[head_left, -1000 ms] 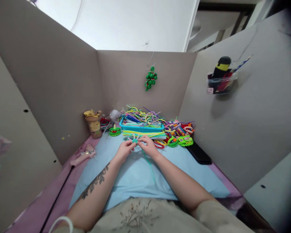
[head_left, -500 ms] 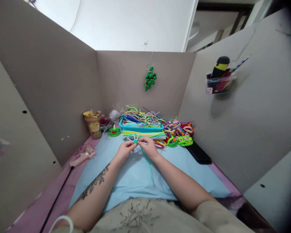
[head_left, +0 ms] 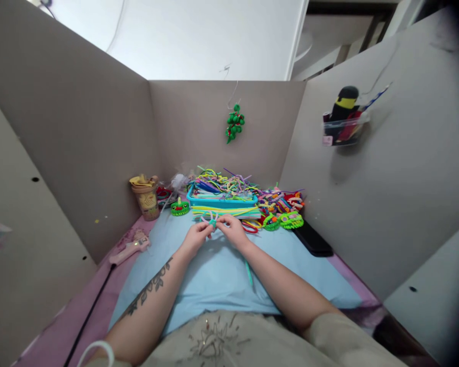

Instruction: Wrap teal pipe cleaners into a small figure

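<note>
Both of my hands meet over the blue mat (head_left: 214,275). Between thumb and fingers, my left hand (head_left: 197,237) pinches a small bundle of pipe cleaners (head_left: 213,223), teal at its core with pale lilac strands looping up from it. My right hand (head_left: 232,229) is closed at the bundle's right side, its fingertips on the teal pipe cleaner (head_left: 249,272). That strand's loose end hangs beneath my right forearm; its middle is hidden by the hand and arm. Straight pipe cleaners (head_left: 229,212) lie in a row just behind my hands.
A blue basket (head_left: 225,203) heaped with pipe cleaners stands at the back. Green fuzzy figures (head_left: 290,220) and scissors (head_left: 250,227) lie to its right, near a black case (head_left: 314,239). On the left are a pink glue gun (head_left: 130,250) with a cord and a brown cup (head_left: 145,201).
The teal strand's hanging end has swung right, from between my arms to under my right forearm. My hands keep their pinch on the bundle in nearly the same place.
</note>
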`<action>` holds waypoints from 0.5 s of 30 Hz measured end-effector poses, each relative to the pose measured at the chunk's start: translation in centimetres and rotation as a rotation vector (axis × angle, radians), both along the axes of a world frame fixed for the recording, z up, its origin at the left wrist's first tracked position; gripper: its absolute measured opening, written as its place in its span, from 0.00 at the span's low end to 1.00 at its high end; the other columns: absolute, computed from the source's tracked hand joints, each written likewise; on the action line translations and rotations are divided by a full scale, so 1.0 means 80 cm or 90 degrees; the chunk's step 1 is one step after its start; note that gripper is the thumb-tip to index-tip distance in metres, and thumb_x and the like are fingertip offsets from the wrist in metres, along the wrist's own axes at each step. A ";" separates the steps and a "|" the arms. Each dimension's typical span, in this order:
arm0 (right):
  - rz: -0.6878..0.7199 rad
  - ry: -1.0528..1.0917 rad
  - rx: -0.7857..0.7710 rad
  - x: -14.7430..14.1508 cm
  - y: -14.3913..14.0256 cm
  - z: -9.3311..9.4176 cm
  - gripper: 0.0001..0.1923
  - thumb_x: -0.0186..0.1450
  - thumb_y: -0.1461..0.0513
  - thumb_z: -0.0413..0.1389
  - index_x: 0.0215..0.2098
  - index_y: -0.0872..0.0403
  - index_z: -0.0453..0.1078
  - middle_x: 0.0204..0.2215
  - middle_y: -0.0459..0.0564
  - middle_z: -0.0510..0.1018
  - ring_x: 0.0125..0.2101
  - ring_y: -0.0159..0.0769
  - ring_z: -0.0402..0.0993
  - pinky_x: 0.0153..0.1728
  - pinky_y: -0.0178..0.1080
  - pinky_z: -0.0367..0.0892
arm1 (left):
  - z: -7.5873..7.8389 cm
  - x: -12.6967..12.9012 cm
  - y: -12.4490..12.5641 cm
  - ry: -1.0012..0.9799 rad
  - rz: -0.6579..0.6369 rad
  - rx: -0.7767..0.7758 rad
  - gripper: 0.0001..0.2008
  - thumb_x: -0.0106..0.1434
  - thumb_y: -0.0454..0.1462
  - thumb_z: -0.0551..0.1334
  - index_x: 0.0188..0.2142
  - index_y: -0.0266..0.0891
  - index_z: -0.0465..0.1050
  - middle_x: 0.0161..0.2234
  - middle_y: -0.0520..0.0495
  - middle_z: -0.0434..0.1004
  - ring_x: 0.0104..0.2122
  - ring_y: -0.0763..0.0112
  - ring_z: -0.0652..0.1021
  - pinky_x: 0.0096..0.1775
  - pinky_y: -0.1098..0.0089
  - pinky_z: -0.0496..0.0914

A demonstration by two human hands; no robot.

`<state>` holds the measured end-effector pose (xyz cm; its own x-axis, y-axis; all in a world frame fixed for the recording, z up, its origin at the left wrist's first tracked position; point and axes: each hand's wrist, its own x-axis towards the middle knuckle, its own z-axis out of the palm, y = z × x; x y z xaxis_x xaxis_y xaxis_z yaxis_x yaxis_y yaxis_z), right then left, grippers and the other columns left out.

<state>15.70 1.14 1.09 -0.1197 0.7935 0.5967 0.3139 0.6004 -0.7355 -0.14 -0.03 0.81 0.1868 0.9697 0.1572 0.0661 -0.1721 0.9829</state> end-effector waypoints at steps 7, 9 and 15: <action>-0.014 -0.008 0.037 0.000 0.003 -0.005 0.05 0.57 0.60 0.56 0.27 0.51 0.74 0.28 0.48 0.76 0.33 0.36 0.70 0.39 0.39 0.63 | -0.002 0.001 0.003 -0.003 0.027 0.017 0.18 0.51 0.51 0.61 0.27 0.36 0.71 0.19 0.51 0.69 0.19 0.75 0.67 0.20 0.75 0.57; -0.017 -0.009 0.038 -0.001 0.003 -0.007 0.05 0.57 0.60 0.57 0.27 0.51 0.74 0.28 0.48 0.76 0.33 0.36 0.70 0.39 0.39 0.62 | -0.002 0.002 0.002 -0.037 0.034 0.012 0.17 0.50 0.49 0.62 0.27 0.37 0.70 0.20 0.51 0.69 0.21 0.73 0.71 0.20 0.75 0.58; 0.008 -0.012 0.021 -0.003 0.001 -0.008 0.05 0.57 0.60 0.56 0.25 0.52 0.73 0.28 0.48 0.74 0.33 0.36 0.69 0.38 0.38 0.62 | -0.001 0.003 -0.001 -0.055 0.055 0.024 0.15 0.50 0.46 0.63 0.26 0.36 0.68 0.19 0.52 0.68 0.20 0.75 0.69 0.19 0.75 0.60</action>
<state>15.42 1.23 0.49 -0.1407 0.7719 0.6199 0.3204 0.6280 -0.7092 0.08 -0.10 0.72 0.0876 0.9747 0.2054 -0.0021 -0.2060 0.9785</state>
